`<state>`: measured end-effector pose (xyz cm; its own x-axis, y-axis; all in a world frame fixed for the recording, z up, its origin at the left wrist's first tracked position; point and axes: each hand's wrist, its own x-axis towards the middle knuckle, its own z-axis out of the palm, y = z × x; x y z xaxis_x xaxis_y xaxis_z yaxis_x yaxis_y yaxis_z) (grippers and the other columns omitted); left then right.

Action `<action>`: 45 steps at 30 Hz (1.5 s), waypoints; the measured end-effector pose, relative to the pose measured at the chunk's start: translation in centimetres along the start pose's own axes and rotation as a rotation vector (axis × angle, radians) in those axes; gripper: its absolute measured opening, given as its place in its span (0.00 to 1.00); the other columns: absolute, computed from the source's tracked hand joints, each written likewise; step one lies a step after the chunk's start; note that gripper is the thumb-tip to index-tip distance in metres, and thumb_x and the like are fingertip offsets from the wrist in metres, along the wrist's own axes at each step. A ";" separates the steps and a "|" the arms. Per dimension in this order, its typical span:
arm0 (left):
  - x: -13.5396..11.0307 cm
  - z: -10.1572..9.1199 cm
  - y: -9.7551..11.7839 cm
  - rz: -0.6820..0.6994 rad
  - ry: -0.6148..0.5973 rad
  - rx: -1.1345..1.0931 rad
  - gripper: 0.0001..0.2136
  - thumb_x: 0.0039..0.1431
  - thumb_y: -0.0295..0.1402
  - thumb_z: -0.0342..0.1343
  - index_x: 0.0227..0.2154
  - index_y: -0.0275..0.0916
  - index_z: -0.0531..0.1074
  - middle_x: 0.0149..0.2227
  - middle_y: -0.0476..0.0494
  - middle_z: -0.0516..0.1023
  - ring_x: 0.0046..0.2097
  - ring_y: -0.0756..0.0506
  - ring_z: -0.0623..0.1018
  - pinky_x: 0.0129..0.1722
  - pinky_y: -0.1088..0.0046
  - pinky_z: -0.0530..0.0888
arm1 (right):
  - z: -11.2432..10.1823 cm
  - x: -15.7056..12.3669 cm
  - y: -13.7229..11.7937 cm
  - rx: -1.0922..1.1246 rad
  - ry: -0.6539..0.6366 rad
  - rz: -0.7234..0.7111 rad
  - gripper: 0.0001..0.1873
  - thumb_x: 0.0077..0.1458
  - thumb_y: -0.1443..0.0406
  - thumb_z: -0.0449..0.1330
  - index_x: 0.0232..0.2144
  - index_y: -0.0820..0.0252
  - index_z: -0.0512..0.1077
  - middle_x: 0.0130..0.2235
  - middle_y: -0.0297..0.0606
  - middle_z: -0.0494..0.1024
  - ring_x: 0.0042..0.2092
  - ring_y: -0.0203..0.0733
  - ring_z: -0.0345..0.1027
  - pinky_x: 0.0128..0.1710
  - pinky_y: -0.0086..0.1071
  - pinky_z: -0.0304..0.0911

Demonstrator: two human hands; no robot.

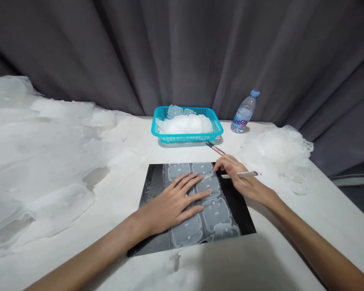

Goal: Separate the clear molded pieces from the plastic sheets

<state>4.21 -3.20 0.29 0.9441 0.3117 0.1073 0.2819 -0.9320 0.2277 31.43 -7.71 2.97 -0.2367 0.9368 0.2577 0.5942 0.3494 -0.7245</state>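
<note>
My left hand [182, 198] lies flat, fingers spread, pressing a translucent plastic sheet [216, 213] against a black mat [244, 218]. Rounded rectangular shapes are moulded in the sheet. At its upper right edge my right hand [235, 173] is closed, fingertips bent down near the plastic. A slim white pen-like tool [245, 174] runs across the right hand, held in it; its working tip cannot be made out. Just beyond that hand, a slim pinkish tool with a dark tip [216, 149] points toward the basket; the hand hides its near end.
A turquoise basket [185, 139] holding white translucent pieces stands at the back. Right of it is a water bottle [243, 115]. Crumpled translucent sheets [48, 161] cover the table's left side, and a heap of clear scraps [280, 149] sits at right. A grey curtain [182, 52] hangs behind.
</note>
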 end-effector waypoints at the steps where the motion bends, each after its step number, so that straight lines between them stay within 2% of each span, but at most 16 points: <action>1: -0.3 -0.2 0.1 0.001 0.000 -0.007 0.26 0.76 0.47 0.46 0.73 0.56 0.55 0.76 0.39 0.53 0.75 0.34 0.56 0.72 0.45 0.59 | 0.0 -0.2 0.1 0.046 -0.005 0.040 0.31 0.74 0.45 0.35 0.40 0.54 0.71 0.42 0.39 0.74 0.44 0.44 0.68 0.52 0.42 0.64; 4: -1.2 -0.7 0.7 -0.007 -0.023 -0.083 0.26 0.75 0.46 0.48 0.73 0.59 0.54 0.76 0.41 0.54 0.75 0.32 0.56 0.72 0.44 0.57 | -0.2 -0.3 0.6 0.186 -0.001 0.115 0.33 0.73 0.42 0.38 0.39 0.56 0.72 0.38 0.37 0.75 0.37 0.41 0.69 0.43 0.38 0.67; 6: -1.7 -1.0 1.1 -0.003 -0.062 -0.160 0.27 0.75 0.46 0.50 0.73 0.59 0.54 0.76 0.41 0.54 0.75 0.31 0.56 0.73 0.42 0.55 | -0.3 0.2 0.9 0.215 0.024 0.130 0.26 0.72 0.46 0.49 0.37 0.57 0.74 0.35 0.36 0.76 0.36 0.40 0.71 0.44 0.37 0.67; 8: -2.0 -1.5 1.6 -0.008 -0.094 -0.237 0.27 0.74 0.46 0.51 0.72 0.61 0.55 0.76 0.42 0.55 0.75 0.29 0.56 0.72 0.39 0.55 | -0.4 0.8 1.1 0.214 0.023 0.145 0.16 0.68 0.52 0.60 0.35 0.58 0.75 0.35 0.35 0.77 0.38 0.40 0.73 0.43 0.36 0.67; 11: -1.9 -2.3 1.8 -0.062 -0.095 -0.315 0.24 0.72 0.48 0.54 0.68 0.62 0.64 0.72 0.44 0.63 0.72 0.28 0.63 0.69 0.40 0.62 | -0.5 1.2 1.0 0.257 -0.047 0.164 0.08 0.62 0.59 0.67 0.36 0.58 0.77 0.40 0.36 0.79 0.41 0.40 0.74 0.40 0.32 0.68; 14: -0.5 -2.5 1.2 -0.168 0.001 -0.329 0.18 0.72 0.47 0.53 0.59 0.53 0.74 0.64 0.41 0.72 0.64 0.33 0.73 0.64 0.49 0.71 | -0.4 0.8 0.6 0.280 -0.120 0.137 0.05 0.63 0.62 0.66 0.38 0.58 0.79 0.43 0.38 0.79 0.45 0.41 0.75 0.43 0.32 0.70; 17: 1.4 -1.8 -0.3 -0.239 0.150 -0.349 0.21 0.72 0.48 0.54 0.60 0.43 0.72 0.62 0.37 0.74 0.63 0.35 0.74 0.65 0.52 0.71 | -0.1 0.0 0.0 0.251 -0.161 0.131 0.06 0.64 0.61 0.65 0.40 0.56 0.79 0.43 0.37 0.80 0.44 0.40 0.76 0.43 0.32 0.71; 20: 2.2 -0.7 -1.7 -0.200 0.137 -0.350 0.28 0.68 0.52 0.58 0.64 0.43 0.69 0.67 0.38 0.71 0.66 0.35 0.73 0.67 0.53 0.70 | 0.2 -0.6 -0.4 0.258 -0.168 0.122 0.09 0.65 0.59 0.65 0.43 0.56 0.79 0.43 0.37 0.81 0.43 0.40 0.77 0.44 0.33 0.73; 23: 2.1 -0.1 -2.3 -0.201 0.141 -0.319 0.29 0.65 0.55 0.59 0.62 0.43 0.73 0.69 0.39 0.69 0.66 0.35 0.73 0.67 0.54 0.70 | 0.5 -0.9 -0.7 0.249 -0.173 0.042 0.08 0.66 0.59 0.64 0.42 0.56 0.78 0.45 0.39 0.80 0.46 0.42 0.77 0.47 0.35 0.74; 27: 1.8 -0.2 -2.2 -0.176 0.172 -0.294 0.28 0.66 0.54 0.59 0.62 0.42 0.73 0.70 0.39 0.69 0.66 0.34 0.74 0.67 0.51 0.69 | 0.9 -1.0 -0.8 0.158 -0.192 -0.037 0.07 0.69 0.61 0.61 0.41 0.55 0.77 0.44 0.39 0.80 0.46 0.42 0.76 0.48 0.37 0.72; 32: 1.9 -0.7 -1.9 -0.131 0.138 -0.249 0.21 0.69 0.51 0.57 0.54 0.43 0.79 0.69 0.42 0.71 0.65 0.34 0.75 0.65 0.53 0.71 | 1.3 -1.2 -0.9 0.098 -0.187 -0.061 0.06 0.70 0.62 0.60 0.42 0.55 0.77 0.45 0.38 0.81 0.47 0.43 0.76 0.50 0.37 0.69; 36: 1.9 -0.5 -1.8 -0.175 0.155 -0.274 0.23 0.66 0.53 0.58 0.53 0.43 0.80 0.69 0.42 0.69 0.66 0.34 0.74 0.66 0.54 0.71 | 1.8 -1.4 -1.0 0.075 -0.163 -0.083 0.06 0.70 0.62 0.59 0.42 0.55 0.76 0.44 0.38 0.81 0.48 0.44 0.75 0.51 0.38 0.69; 41: 1.9 -0.1 -2.0 -0.186 0.186 -0.281 0.26 0.64 0.57 0.58 0.52 0.42 0.80 0.74 0.40 0.58 0.71 0.35 0.66 0.69 0.56 0.68 | 2.2 -1.5 -1.3 0.028 -0.146 -0.125 0.07 0.72 0.62 0.57 0.44 0.55 0.75 0.45 0.39 0.81 0.49 0.44 0.75 0.51 0.39 0.68; 45: 2.1 0.0 -2.1 -0.191 0.181 -0.300 0.28 0.63 0.58 0.59 0.54 0.40 0.80 0.72 0.36 0.61 0.72 0.35 0.64 0.71 0.54 0.65 | 2.5 -1.5 -1.6 -0.019 -0.149 -0.176 0.07 0.73 0.64 0.55 0.45 0.55 0.73 0.46 0.41 0.80 0.51 0.45 0.74 0.52 0.40 0.68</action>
<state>5.67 -0.63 0.03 0.8264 0.5269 0.1984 0.3620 -0.7671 0.5295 28.93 -9.76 2.15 -0.4478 0.8489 0.2806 0.5476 0.5085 -0.6644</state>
